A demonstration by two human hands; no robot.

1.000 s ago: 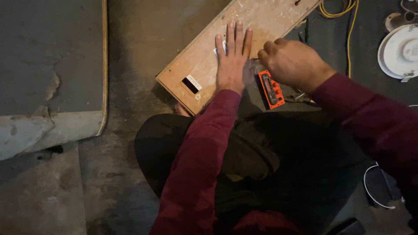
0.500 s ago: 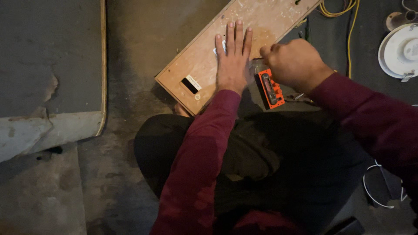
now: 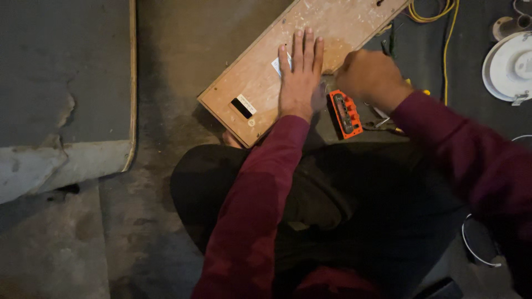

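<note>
Wooden board lies diagonally on the floor, just ahead of the seated person's knees. Left hand is spread flat on it, fingers straight, palm down, gripping nothing; judged to be pinning the board steady, with a small white slip partly under the fingers. Right hand is curled into a fist at the board's edge, just right of the left; what it grips, if anything, cannot be told. An orange tool case lies between and below the hands. Yellow cable and a white round fitting sit beyond the right hand, well apart.
</note>
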